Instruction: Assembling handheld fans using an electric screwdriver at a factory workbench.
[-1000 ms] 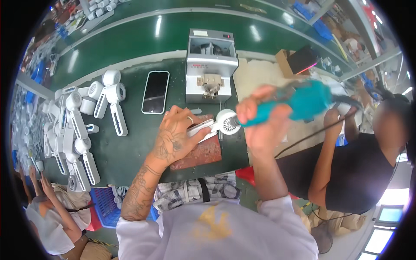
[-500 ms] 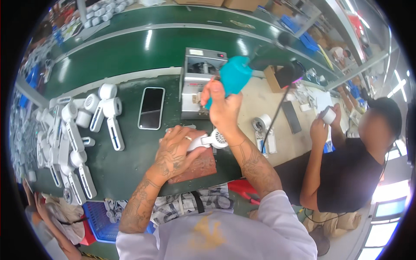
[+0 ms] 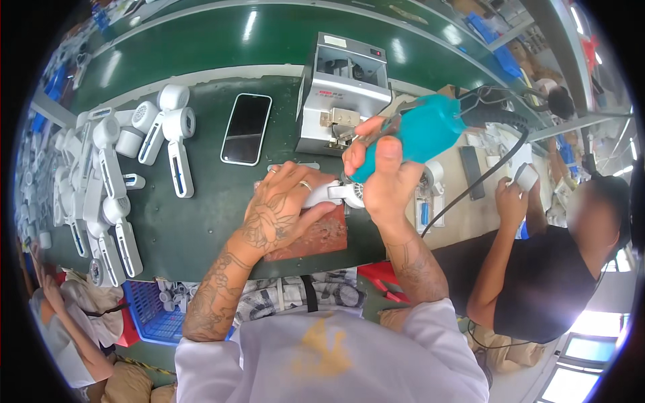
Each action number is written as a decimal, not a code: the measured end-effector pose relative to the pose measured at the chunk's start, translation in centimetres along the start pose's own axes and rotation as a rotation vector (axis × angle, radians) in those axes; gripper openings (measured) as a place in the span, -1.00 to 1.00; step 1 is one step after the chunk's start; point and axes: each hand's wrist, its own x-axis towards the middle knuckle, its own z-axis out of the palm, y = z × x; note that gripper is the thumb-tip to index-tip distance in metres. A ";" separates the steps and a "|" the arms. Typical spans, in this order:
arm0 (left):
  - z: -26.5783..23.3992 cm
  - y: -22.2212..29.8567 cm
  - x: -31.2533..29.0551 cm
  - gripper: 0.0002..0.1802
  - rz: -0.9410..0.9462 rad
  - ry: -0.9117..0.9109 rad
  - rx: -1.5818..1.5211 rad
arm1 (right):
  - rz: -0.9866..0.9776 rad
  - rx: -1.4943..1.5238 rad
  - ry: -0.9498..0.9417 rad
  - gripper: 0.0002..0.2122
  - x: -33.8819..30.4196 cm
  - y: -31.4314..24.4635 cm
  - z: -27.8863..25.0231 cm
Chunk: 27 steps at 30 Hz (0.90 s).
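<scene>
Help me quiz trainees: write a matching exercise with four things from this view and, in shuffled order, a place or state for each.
Things:
1. phone
2. teal power tool
3. blue basket
4. reddish-brown board

Places or states:
A. below the near edge of the green table
B. under the left hand
C. dark screen facing up
D. held in the right hand

Pairs: 1-C, 2-D, 3-A, 4-B

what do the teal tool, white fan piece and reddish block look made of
Teal tool: probably moulded plastic, fairly matt, from its even colour and rounded body.
White fan piece: likely smooth plastic, given its uniform, softly shaded surface.
Reddish block: rough, worn finish with blotchy patches; wood, brick or coated metal, I can't tell.
</scene>
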 end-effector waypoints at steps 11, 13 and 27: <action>0.1 1.1 0.2 -0.57 -0.008 -0.023 0.067 | 0.107 -0.044 -0.009 -0.86 -0.2 1.2 0.0; 1.0 1.9 0.2 -0.57 0.039 0.000 0.072 | 0.135 -0.045 -0.025 -0.83 -0.4 0.6 -0.8; 0.1 3.1 1.2 -0.60 0.070 -0.009 -0.003 | -0.040 0.038 0.031 -0.77 2.7 -2.2 -1.3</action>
